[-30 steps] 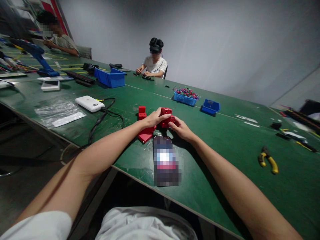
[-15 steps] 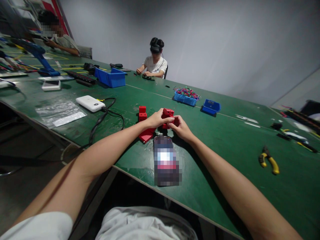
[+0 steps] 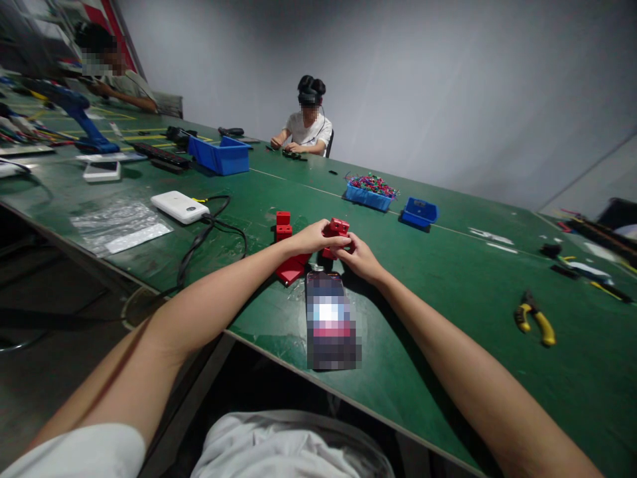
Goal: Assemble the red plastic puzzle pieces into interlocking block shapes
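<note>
Between both hands is a small red block with holes in its top [image 3: 339, 226]. My left hand [image 3: 316, 237] grips it from the left, thumb across its near side. From the right, my right hand [image 3: 361, 257] closes on the same block, its fingertips close to the left thumb. The far fingers of both hands are partly hidden. Beside my left wrist, a red stepped part [image 3: 283, 230] stands on the green table, and a flat red piece [image 3: 291, 271] lies below the wrist. A phone with a lit, blurred screen [image 3: 330, 318] lies just nearer to me.
Yellow-handled pliers [image 3: 535, 320] lie at the right. A white power bank [image 3: 180, 206] with black cables and a clear plastic bag [image 3: 117, 226] lie left. Farther back stand a blue bin [image 3: 219, 156], a tray of coloured wires [image 3: 369, 196] and a blue tray [image 3: 419, 212]. Two people sit beyond.
The red block has shifted slightly right and tilted within my fingers. Both hands have moved only a little, and the other things on the table stay where they were.
</note>
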Tool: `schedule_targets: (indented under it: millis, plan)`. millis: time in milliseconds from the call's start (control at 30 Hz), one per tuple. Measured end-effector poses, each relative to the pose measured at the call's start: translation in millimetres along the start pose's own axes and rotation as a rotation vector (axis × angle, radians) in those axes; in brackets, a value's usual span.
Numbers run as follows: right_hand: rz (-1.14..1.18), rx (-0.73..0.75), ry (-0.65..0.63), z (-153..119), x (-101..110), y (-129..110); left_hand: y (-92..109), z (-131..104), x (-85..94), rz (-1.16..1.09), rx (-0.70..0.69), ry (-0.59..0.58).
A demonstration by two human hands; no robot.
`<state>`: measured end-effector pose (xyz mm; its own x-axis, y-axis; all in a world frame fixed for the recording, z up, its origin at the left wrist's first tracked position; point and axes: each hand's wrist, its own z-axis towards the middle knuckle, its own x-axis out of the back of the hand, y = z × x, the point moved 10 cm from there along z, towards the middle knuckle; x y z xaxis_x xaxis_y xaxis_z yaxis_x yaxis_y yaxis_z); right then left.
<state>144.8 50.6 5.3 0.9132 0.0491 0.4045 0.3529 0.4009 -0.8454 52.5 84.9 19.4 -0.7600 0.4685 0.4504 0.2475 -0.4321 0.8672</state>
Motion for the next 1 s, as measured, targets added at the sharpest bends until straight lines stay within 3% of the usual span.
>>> schedule_targets:
  millis: [167,367,633,833,1000]
  plan:
    - [-0.031,0.004,0.024,-1.3,2.2,-2.2,11.7,-0.4,-5.6,-0.072,-0.047,-0.047]
    - [-0.016,0.022,0.006,-1.3,1.5,-1.5,11.3,-0.1,-2.3,-0.015,-0.074,0.008]
    - [-0.024,0.044,-0.010,-2.2,0.1,-4.5,16.2,-1.6,-3.8,-0.020,-0.090,-0.009]
    - [-0.036,0.045,0.003,-4.9,-0.7,-8.5,20.0,-5.6,0.6,0.113,-0.086,-0.001]
    - [0.002,-0.017,0.043,-6.7,-0.1,-7.1,17.9,-3.0,18.2,0.351,-0.092,0.110]
